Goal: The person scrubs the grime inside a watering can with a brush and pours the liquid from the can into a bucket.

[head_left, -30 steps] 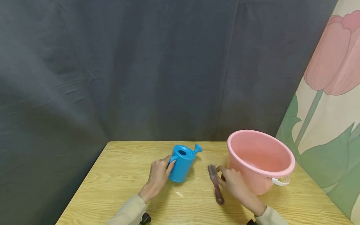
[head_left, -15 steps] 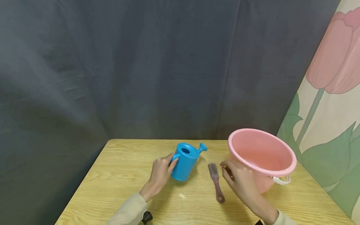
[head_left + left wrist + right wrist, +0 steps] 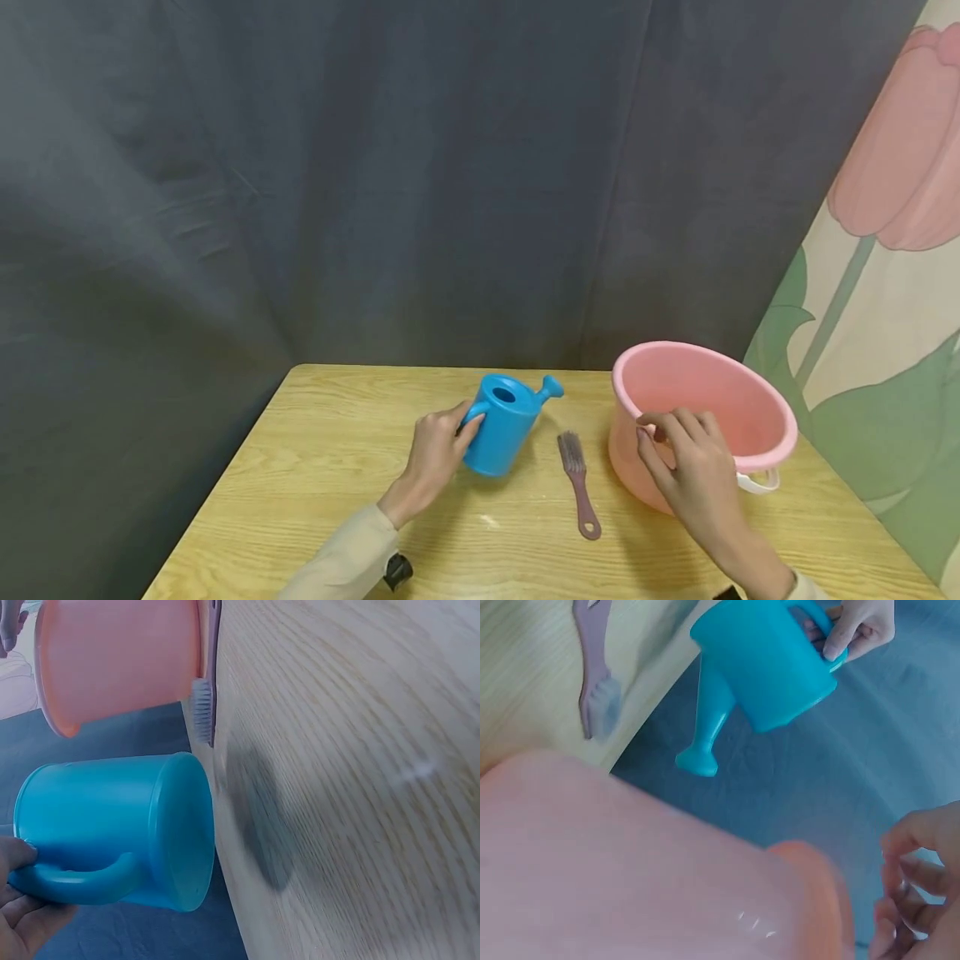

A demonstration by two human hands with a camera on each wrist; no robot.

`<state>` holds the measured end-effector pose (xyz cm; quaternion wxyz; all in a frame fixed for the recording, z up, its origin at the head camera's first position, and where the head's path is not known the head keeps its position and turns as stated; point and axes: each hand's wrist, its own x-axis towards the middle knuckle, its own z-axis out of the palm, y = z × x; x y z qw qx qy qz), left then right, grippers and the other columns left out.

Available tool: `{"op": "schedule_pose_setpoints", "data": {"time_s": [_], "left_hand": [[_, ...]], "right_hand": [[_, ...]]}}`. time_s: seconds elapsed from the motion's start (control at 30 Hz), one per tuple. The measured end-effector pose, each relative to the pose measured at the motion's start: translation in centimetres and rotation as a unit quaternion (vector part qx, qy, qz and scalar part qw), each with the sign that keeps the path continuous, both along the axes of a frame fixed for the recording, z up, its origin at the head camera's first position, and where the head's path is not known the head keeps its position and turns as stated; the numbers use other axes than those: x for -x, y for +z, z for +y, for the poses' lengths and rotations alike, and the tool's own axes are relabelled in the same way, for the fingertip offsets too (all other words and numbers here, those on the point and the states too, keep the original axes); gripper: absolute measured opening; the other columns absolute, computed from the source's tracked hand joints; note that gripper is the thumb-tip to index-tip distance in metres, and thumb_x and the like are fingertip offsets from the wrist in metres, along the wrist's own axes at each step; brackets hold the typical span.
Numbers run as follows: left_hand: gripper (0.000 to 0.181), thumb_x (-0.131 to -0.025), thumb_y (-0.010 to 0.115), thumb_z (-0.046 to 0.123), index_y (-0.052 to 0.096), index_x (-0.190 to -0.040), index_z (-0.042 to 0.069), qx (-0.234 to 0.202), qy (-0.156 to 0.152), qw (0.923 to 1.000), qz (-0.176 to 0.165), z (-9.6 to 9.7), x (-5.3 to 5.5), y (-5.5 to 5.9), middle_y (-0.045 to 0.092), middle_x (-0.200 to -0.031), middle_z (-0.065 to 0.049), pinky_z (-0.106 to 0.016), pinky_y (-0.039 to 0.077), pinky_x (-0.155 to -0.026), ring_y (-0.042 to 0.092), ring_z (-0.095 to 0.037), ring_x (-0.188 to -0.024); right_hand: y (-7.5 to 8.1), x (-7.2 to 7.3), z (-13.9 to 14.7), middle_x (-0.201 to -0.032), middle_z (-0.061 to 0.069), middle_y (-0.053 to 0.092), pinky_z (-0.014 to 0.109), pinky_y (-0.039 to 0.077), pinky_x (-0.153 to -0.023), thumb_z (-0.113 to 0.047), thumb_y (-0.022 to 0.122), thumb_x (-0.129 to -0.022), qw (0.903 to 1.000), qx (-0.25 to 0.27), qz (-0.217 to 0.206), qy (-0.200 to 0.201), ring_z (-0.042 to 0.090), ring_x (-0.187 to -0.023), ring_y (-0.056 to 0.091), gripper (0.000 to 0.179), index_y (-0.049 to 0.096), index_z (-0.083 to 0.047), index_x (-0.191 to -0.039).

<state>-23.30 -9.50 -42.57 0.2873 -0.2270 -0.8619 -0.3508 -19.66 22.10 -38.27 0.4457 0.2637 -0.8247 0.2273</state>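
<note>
My left hand (image 3: 437, 446) grips the handle of a blue watering can (image 3: 501, 433). The can is held a little above the table, tilted slightly, and its shadow (image 3: 259, 817) falls apart from its base in the left wrist view. Its spout points toward the pink bucket (image 3: 637, 462). At the bucket's near rim is my right hand (image 3: 693, 471), fingers loosely bent, with nothing visible between them in the right wrist view. A brush (image 3: 578, 487) with a purple handle lies on the table between can and bucket, bristle end away from me.
The wooden table (image 3: 330, 467) ends at a dark grey curtain (image 3: 450, 183) behind and on the left. A wall with a painted tulip (image 3: 892, 150) stands at the right. The bucket's white handle (image 3: 761, 481) hangs at its right side.
My right hand has left the brush's side and moved right and up to the bucket's rim. The brush stays on the table. My left hand and the watering can have shifted slightly right.
</note>
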Motion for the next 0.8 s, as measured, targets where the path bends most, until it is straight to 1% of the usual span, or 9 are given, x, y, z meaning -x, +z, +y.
{"op": "schedule_pose_setpoints", "data": {"time_s": [0.07,0.2,0.37,0.53,0.6,0.7,0.8], "left_hand": [[0.010,-0.094,0.067,0.007,0.065,-0.085,0.006,-0.003,-0.004,1.0000,-0.001,0.1,0.0,0.1,0.059,-0.065,0.002,-0.022,0.048,-0.055,0.051,-0.003,-0.056],[0.009,-0.094,0.067,0.006,0.066,-0.085,0.005,-0.010,-0.004,0.9999,-0.001,0.1,-0.1,0.3,0.061,-0.067,0.001,-0.023,0.049,-0.055,0.053,-0.004,-0.057],[0.013,-0.094,0.067,0.007,0.063,-0.082,0.007,-0.007,-0.006,1.0000,-0.001,0.2,-0.1,0.4,0.061,-0.067,0.001,-0.022,0.049,-0.055,0.055,-0.004,-0.058],[0.017,-0.095,0.066,0.008,0.059,-0.079,0.010,-0.008,-0.003,1.0000,-0.002,0.4,0.0,0.8,0.059,-0.067,0.002,-0.023,0.050,-0.056,0.056,-0.006,-0.059],[0.017,-0.096,0.066,0.009,0.059,-0.080,0.009,-0.010,-0.003,0.9999,0.000,0.4,-0.1,0.9,0.060,-0.067,0.001,-0.024,0.051,-0.056,0.057,-0.007,-0.060],[0.017,-0.096,0.066,0.009,0.060,-0.080,0.009,-0.015,-0.005,0.9999,0.001,0.6,-0.1,1.0,0.061,-0.068,0.001,-0.023,0.051,-0.057,0.059,-0.007,-0.061],[0.019,-0.096,0.066,0.009,0.058,-0.079,0.009,-0.018,-0.010,0.9998,0.003,0.8,-0.1,1.1,0.058,-0.065,0.001,-0.023,0.050,-0.057,0.057,-0.007,-0.059]], "right_hand": [[0.2,-0.1,0.5,-0.076,0.006,0.055,0.035,0.032,-0.068,-0.024,0.053,-0.091,0.9999,0.007,0.000,-0.012,0.026,-0.073,0.044,0.024,0.066,-0.003,-0.089],[0.3,0.0,1.2,-0.077,0.009,0.054,0.040,0.029,-0.068,-0.019,0.054,-0.087,0.9994,0.012,0.006,-0.031,0.030,-0.072,0.042,0.020,0.064,-0.002,-0.088],[0.2,-0.1,2.0,-0.079,0.011,0.053,0.040,0.026,-0.067,-0.021,0.054,-0.087,0.9989,0.021,0.013,-0.041,0.032,-0.072,0.040,0.023,0.065,0.000,-0.089],[0.1,0.1,3.0,-0.080,0.013,0.053,0.040,0.027,-0.067,-0.016,0.055,-0.085,0.9979,0.032,0.015,-0.054,0.033,-0.071,0.041,0.020,0.064,0.001,-0.090],[0.1,0.1,3.5,-0.081,0.016,0.053,0.042,0.027,-0.068,-0.016,0.056,-0.084,0.9975,0.035,0.013,-0.061,0.035,-0.072,0.041,0.021,0.064,0.003,-0.091],[0.0,0.0,4.3,-0.086,0.022,0.054,0.048,0.028,-0.071,-0.015,0.059,-0.083,0.9969,0.035,-0.006,-0.071,0.041,-0.078,0.043,0.026,0.063,0.006,-0.097],[-0.2,-0.3,5.1,-0.098,0.029,0.054,0.056,0.027,-0.077,-0.013,0.064,-0.084,0.9947,0.041,-0.048,-0.081,0.050,-0.089,0.041,0.031,0.062,0.009,-0.105]]}}
